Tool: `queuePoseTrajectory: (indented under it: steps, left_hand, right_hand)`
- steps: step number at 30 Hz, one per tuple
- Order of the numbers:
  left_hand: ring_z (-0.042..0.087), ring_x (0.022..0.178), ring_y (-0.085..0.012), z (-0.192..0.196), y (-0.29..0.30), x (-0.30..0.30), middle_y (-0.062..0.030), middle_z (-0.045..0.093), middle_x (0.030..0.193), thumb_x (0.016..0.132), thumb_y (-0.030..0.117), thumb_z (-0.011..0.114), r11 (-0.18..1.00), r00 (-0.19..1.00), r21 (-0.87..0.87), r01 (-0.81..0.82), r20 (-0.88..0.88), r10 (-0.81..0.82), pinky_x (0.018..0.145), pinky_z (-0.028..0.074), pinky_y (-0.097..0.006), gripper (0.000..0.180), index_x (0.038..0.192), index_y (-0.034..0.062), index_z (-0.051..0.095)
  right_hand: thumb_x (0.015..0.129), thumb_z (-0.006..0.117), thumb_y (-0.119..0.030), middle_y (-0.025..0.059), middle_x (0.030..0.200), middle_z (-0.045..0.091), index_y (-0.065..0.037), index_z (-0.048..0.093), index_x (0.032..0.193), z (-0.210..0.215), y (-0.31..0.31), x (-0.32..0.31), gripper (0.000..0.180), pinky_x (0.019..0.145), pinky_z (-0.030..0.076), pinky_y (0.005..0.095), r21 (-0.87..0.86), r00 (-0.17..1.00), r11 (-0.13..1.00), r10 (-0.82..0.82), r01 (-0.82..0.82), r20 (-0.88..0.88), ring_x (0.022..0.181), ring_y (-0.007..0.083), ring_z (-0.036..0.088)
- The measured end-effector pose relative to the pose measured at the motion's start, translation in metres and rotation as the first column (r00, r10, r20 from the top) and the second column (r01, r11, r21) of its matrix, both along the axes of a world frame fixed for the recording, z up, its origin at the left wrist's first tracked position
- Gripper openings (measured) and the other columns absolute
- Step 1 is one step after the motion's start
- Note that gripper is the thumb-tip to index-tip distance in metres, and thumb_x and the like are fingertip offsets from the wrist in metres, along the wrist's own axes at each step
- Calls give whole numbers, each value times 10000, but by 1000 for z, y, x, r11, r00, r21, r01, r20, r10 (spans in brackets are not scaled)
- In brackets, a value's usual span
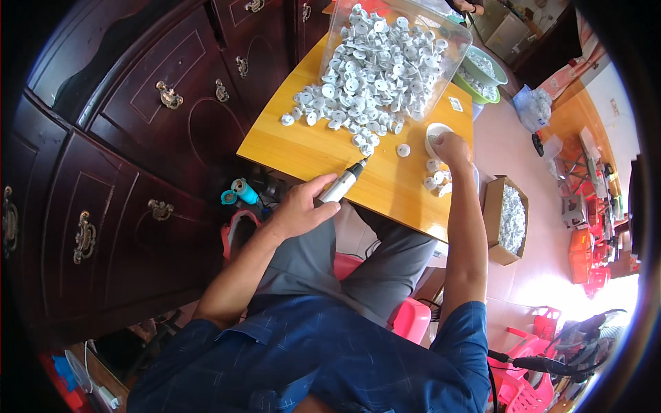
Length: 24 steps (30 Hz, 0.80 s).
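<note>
A silver-and-black pen-shaped power tool [339,187] is gripped over the near edge of the yellow wooden surface [286,150].
Bare wood lies to either side of its tip, with one round white plastic piece [403,149] to the right; its long axis slants away and rightward, the tip beside a heap of similar white pieces [344,103], contact unclear. The left hand [305,208] has its fingers closed around the barrel; the right hand [453,149] reaches into a small white bowl [429,131] near the right edge, fingertips hidden, so pinching cannot be told. The bowl's contents are indistinct; the clear plastic bin [451,43] beyond is cut off above.
</note>
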<state>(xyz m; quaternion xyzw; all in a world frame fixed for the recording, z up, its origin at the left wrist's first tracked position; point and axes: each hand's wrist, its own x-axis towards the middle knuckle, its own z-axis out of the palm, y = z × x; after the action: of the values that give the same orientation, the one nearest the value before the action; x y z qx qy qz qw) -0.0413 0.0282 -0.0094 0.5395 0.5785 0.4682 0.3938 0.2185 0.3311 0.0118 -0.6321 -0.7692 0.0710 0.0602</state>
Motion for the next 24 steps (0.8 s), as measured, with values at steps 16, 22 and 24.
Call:
queuePoseTrajectory:
  steps: [16,22,24]
  left_hand:
    - [675,1036,-271,0,2,4,-212,685,1113,828,190,703,1000,999,7,29,-42,-29,884,505,-359,584,1334,-37,520]
    - [673,1044,-262,-4,3,9,-208,683,1127,828,172,711,999,999,29,46,-10,-45,904,503,-350,589,1342,-39,517]
    - [671,1049,-252,-4,3,11,-204,682,1133,827,164,715,998,998,26,52,29,-53,909,502,-346,593,1345,-43,513]
  right_hand:
    - [816,670,-279,132,987,720,-116,727,943,-10,0,0,215,781,538,425,32,995,999,9,-6,-104,886,315,695]
    - [854,696,-170,53,884,698,-54,692,989,1,-29,4,178,655,504,304,-11,624,999,23,-51,-781,730,157,649]
    - [880,683,-139,25,855,681,-36,681,1006,0,-52,-3,162,625,481,261,-65,410,991,-13,-114,-912,716,107,626]
